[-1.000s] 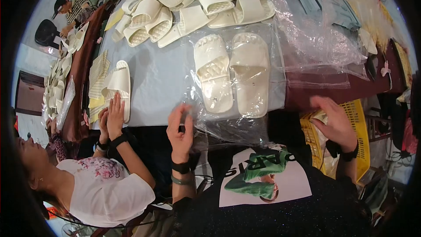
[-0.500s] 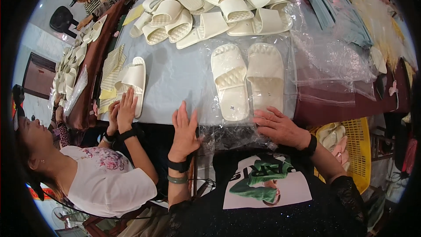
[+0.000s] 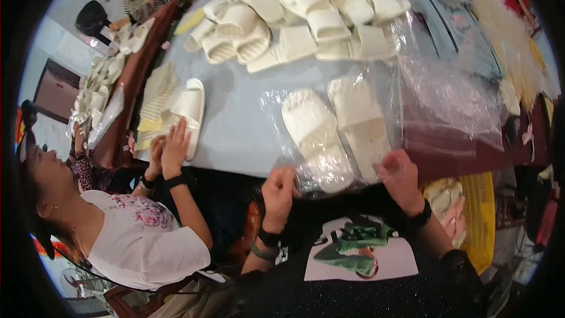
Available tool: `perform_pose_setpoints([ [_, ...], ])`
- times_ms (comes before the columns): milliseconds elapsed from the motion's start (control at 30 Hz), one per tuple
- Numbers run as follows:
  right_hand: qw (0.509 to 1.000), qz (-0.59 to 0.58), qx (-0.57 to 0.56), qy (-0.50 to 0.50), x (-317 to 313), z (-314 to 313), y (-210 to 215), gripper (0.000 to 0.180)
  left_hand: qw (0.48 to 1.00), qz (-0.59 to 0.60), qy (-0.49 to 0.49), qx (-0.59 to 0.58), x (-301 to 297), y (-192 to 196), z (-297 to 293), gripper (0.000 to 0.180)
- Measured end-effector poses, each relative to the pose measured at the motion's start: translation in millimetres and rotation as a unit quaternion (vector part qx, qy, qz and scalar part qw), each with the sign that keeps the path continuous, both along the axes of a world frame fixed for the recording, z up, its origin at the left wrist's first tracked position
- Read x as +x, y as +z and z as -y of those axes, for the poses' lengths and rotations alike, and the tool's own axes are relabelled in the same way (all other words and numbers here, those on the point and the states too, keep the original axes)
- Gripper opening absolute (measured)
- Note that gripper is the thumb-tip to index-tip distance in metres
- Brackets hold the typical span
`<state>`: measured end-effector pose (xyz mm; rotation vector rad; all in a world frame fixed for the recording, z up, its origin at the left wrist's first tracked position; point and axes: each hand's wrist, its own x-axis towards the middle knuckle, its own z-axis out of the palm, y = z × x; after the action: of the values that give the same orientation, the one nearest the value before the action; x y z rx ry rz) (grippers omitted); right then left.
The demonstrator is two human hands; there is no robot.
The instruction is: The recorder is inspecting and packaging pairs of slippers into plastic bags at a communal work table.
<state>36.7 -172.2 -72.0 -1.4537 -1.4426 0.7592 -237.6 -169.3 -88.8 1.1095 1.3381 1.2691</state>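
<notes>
A pair of cream slippers lies side by side, soles down, inside a clear plastic bag at the table's near edge. My left hand is closed on the bag's near left corner, its fingertips pinched together. At the near right corner my right hand grips the same bag, fingers bent around the film. Both slippers now tilt, their heels toward the near right. The bag's mouth is hard to make out.
A heap of cream slippers covers the far table. To the left, a co-worker's hands are beside a single slipper and yellow sheets. Clear bags lie to the right; a yellow basket stands below the table's right side.
My left hand has moved right and nearer, closing on the bag. My right hand has closed on it too. The bagged slippers have shifted nearer and turned slightly.
</notes>
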Motion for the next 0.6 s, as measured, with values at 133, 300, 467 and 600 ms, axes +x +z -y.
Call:
perform_pose_setpoints([
  [133,0.985,0.144,0.093,0.033,4,4,-5,0.023,0.995,-0.017,0.045,-0.085,-4,-19,11,0.017],
  [300,0.991,0.04,-0.074,0.101,2,21,19,0.021,0.997,0.041,0.047,-0.055,-6,-28,31,0.028],
  [467,0.996,-0.016,-0.059,0.059,8,33,9,0.031,0.936,0.167,-0.213,-0.223,-19,-40,23,0.036],
  [600,0.983,0.176,0.051,0.004,23,28,-1,0.05,0.899,0.249,-0.27,-0.24,-7,-41,9,0.03],
])
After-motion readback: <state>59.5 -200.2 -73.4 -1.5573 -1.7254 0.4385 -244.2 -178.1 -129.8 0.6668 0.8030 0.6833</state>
